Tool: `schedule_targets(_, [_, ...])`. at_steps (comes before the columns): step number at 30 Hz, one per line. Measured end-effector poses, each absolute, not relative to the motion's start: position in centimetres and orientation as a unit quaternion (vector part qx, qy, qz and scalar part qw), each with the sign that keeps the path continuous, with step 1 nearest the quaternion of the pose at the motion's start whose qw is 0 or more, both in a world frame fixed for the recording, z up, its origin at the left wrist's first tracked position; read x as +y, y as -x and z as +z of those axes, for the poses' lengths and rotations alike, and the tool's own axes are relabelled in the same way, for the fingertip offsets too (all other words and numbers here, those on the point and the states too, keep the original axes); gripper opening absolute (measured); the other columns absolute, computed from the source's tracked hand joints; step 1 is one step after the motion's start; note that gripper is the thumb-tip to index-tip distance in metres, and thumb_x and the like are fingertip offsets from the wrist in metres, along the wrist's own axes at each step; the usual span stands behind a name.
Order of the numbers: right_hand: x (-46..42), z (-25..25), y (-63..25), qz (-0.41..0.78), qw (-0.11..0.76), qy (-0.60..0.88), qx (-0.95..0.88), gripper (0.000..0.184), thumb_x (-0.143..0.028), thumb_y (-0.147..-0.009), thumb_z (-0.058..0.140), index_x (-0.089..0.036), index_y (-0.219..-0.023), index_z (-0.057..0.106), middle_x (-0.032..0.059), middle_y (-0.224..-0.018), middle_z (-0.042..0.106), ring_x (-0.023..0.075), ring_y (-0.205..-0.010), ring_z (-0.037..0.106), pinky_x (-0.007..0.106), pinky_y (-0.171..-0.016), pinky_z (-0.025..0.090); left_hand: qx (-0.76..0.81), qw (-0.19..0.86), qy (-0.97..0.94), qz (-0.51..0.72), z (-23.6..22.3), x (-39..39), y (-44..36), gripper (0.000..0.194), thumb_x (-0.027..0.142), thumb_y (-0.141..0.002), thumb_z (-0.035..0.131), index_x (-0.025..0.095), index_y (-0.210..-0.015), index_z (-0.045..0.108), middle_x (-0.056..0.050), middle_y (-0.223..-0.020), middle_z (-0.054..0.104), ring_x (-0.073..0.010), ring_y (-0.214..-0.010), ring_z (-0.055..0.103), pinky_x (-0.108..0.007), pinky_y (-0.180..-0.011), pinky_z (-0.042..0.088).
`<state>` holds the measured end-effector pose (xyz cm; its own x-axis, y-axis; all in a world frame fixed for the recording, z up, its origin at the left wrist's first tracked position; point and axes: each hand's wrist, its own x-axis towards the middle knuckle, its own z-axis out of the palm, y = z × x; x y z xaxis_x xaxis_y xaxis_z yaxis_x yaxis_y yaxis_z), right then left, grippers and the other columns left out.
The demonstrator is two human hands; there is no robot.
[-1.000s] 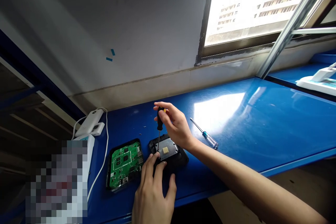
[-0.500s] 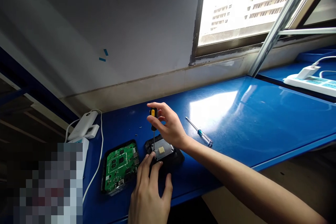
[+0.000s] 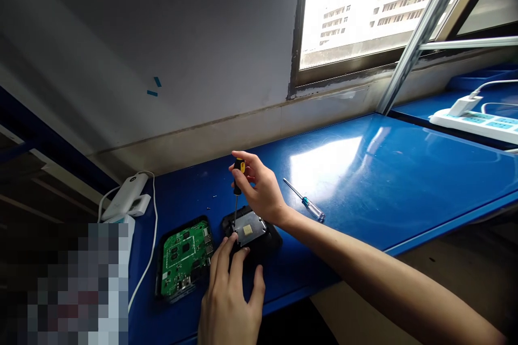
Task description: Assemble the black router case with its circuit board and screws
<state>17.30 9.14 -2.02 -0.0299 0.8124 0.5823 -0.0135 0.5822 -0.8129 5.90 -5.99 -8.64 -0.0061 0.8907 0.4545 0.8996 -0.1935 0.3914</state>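
My right hand (image 3: 259,183) is closed around the black-and-yellow handle of a screwdriver (image 3: 238,186), held upright. Its shaft points down at the left edge of a metal plate (image 3: 254,232) with a pale square pad, set in a black plastic cover (image 3: 273,240). Whether the tip touches a screw is too small to tell. My left hand (image 3: 232,291) lies with its fingers spread, fingertips resting on the near edge of the cover. To its left, a green circuit board (image 3: 176,264) sits in a black case half. Part of the cover is hidden beneath my hands.
A second screwdriver (image 3: 309,205) with a clear blue handle lies to the right. Small screws (image 3: 209,208) lie behind the case. A white adapter (image 3: 126,194) and white cable (image 3: 152,237) stand at the left. Another power strip (image 3: 477,121) is at the far right.
The screwdriver tip has shifted slightly away from me along the plate's left edge, and its handle has turned a little. My left hand stays nearly in place. The view has shifted slightly.
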Motion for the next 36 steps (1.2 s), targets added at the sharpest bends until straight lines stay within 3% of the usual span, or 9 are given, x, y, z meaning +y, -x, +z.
schedule_targets(13, [10.9, -2.5, -18.1, 0.301, 0.679, 0.346, -0.574, 0.033, -0.036, -0.097, 0.057, -0.024, -0.127, 0.055, -0.0036, -0.083, 0.058, 0.0095, -0.059, 0.064, 0.025, -0.058, 0.057, -0.616, 0.010, 0.744, -0.259, -8.2, -5.6, -4.9, 0.033, 0.038, -0.097, 0.052, 0.024, -0.124, 0.064, -0.007, -0.143, 0.062, -0.0272, -0.130, 0.061, -0.039, -0.085, 0.065])
schedule_targets(18, [10.8, -2.3, -18.2, 0.294, 0.676, 0.346, -0.580, 0.033, -0.036, -0.096, 0.057, -0.023, -0.127, 0.055, -0.0028, -0.085, 0.059, 0.0087, -0.059, 0.063, 0.024, -0.058, 0.056, -0.625, -0.017, 0.733, -0.267, -8.0, -5.8, -5.4, 0.028, 0.037, -0.096, 0.052, 0.024, -0.116, 0.066, -0.006, -0.145, 0.061, -0.0268, -0.126, 0.064, -0.035, -0.075, 0.067])
schedule_targets(26, [9.9, -2.6, -17.7, 0.313, 0.627, 0.309, -0.643, 0.029, -0.032, -0.097, 0.058, -0.024, -0.125, 0.057, -0.0040, -0.080, 0.058, 0.0073, -0.054, 0.059, 0.022, -0.053, 0.052, -0.602, 0.051, 0.742, -0.292, -8.8, -5.8, -4.9, 0.039, 0.038, -0.097, 0.053, 0.023, -0.133, 0.054, -0.011, -0.140, 0.064, -0.0271, -0.126, 0.064, -0.041, -0.089, 0.064])
schedule_targets(36, [9.4, -2.3, -17.6, 0.289, 0.621, 0.316, -0.656, 0.027, -0.030, -0.097, 0.057, -0.024, -0.123, 0.058, -0.0029, -0.082, 0.061, 0.0073, -0.056, 0.058, 0.022, -0.055, 0.052, -0.580, 0.089, 0.753, -0.298, -9.2, -5.7, -4.9, 0.029, 0.037, -0.096, 0.055, 0.023, -0.122, 0.059, -0.009, -0.132, 0.068, -0.0271, -0.123, 0.066, -0.039, -0.085, 0.066])
